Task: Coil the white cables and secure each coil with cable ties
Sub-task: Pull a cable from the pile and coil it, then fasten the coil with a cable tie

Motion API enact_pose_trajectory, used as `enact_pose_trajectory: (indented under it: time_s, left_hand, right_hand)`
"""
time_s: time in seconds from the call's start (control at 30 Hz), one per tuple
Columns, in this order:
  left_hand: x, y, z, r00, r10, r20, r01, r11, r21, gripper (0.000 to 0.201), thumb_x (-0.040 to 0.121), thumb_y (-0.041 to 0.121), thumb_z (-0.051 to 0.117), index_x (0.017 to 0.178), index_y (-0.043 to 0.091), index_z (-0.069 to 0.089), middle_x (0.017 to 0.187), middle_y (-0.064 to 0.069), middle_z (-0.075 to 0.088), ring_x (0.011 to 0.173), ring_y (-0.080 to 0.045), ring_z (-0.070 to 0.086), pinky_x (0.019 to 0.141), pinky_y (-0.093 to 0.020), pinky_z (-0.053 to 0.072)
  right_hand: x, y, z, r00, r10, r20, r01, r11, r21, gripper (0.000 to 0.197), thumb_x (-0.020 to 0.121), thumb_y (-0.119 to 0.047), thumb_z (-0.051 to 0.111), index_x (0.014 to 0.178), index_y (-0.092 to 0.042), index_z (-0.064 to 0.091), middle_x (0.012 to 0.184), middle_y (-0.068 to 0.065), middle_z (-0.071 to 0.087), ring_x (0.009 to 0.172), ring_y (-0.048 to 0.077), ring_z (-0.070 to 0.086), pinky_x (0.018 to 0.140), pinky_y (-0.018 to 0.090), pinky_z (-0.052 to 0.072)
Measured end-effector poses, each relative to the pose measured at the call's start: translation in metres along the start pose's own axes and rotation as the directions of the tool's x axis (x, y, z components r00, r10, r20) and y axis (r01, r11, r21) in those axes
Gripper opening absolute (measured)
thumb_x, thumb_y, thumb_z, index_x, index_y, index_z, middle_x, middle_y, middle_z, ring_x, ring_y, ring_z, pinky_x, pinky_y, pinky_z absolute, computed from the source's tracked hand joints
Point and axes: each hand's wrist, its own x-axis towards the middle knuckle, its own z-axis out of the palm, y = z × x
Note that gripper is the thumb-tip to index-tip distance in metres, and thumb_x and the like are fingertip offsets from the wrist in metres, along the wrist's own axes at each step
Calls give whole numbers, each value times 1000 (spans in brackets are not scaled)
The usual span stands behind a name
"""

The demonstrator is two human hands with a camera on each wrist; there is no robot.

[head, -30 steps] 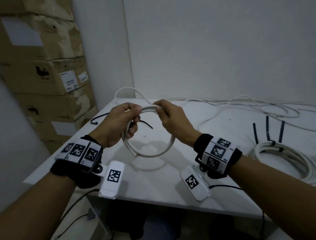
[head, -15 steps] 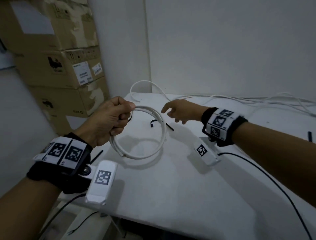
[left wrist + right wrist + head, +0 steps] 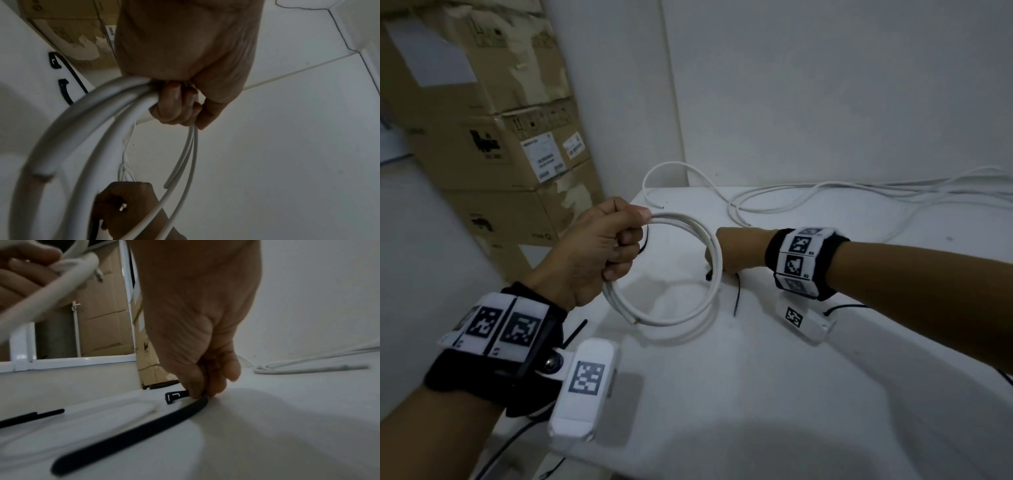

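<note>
My left hand [image 3: 613,246] grips a small coil of white cable [image 3: 678,318] and holds it upright above the white table [image 3: 774,394]; in the left wrist view its fingers [image 3: 174,105] curl round the strands of the coil [image 3: 86,129]. Behind the coil, my right hand [image 3: 736,250] is down on the table. In the right wrist view its fingertips [image 3: 205,387] pinch a black cable tie [image 3: 131,433] near its head [image 3: 174,396], the strap lying flat on the table.
Loose white cable [image 3: 825,198] trails along the table's back edge by the wall. More black ties [image 3: 30,417] lie on the table's left part. Stacked cardboard boxes [image 3: 500,120] stand left of the table. The near table edge runs below my left wrist.
My right hand let go of the coil, reached past it and came down on a black tie. The left hand keeps the coil, now alone.
</note>
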Motion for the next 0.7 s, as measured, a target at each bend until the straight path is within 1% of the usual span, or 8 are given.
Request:
enact_pose_trajectory:
  time_s: [0.1,0.2,0.33,0.43,0.5,0.53,0.6,0.7]
  left_hand:
    - [-5,0,18,1000,14,3,-14,1000,-26,29,95,10,51,69,18,41,50,6,34,33,-5,22,32,-11,17]
    - [-13,-3,37,1000,18,-12,-18,999,-50,30,95,10,51,69,18,41,50,5,35,34,-5,22,33,-11,17]
    - [-22,-7,62,998,16,-54,-20,997,-68,33,94,11,54,66,20,40,50,5,37,35,-7,23,33,-12,18]
    - [-26,-6,88,996,21,-83,-27,997,-77,30,94,12,55,69,19,41,53,3,38,34,-7,23,33,-12,18]
    - [-28,-6,109,996,27,-80,-35,995,-91,29,94,11,55,69,17,41,55,2,38,35,-7,23,34,-13,16]
    - [-28,-5,120,997,32,-74,-39,994,-97,28,94,12,55,69,17,41,55,1,38,35,-8,23,34,-14,16]
    - [-32,-3,145,998,40,-42,-44,993,-111,29,94,14,55,69,17,41,55,2,38,36,-9,23,34,-15,16]
    - [-39,0,180,999,36,3,-35,989,-141,31,96,19,54,70,19,38,53,3,40,38,-10,23,36,-15,15]
  right_hand:
    - [-44,8,-2,992,115,58,-113,993,-29,18,93,-14,49,96,-4,63,88,12,63,65,21,51,57,27,41]
    - [-97,15,-17,965,247,92,-258,956,141,11,88,-9,49,84,-7,59,75,11,65,49,20,55,43,24,45]
    - [-179,21,-44,913,381,-147,-267,829,491,12,83,-7,56,72,-8,59,55,-2,65,40,13,57,36,21,41]
    - [-234,14,-56,746,496,-445,-139,769,624,16,82,-7,61,67,-5,58,53,-1,63,36,9,51,36,22,38]
    - [-253,3,-55,545,472,-693,-98,857,506,20,79,-7,62,62,-3,52,53,9,59,43,19,50,41,26,37]
    - [-253,-1,-51,479,414,-774,-127,905,405,21,77,-7,61,59,-5,49,50,10,55,44,26,48,44,28,36]
    - [-252,-8,-43,452,336,-826,-219,940,262,18,67,-6,58,55,-8,43,43,12,48,38,30,41,42,27,29]
    - [-244,1,-30,371,401,-838,-334,899,283,27,60,-4,56,55,-14,32,41,13,46,37,28,29,46,25,18]
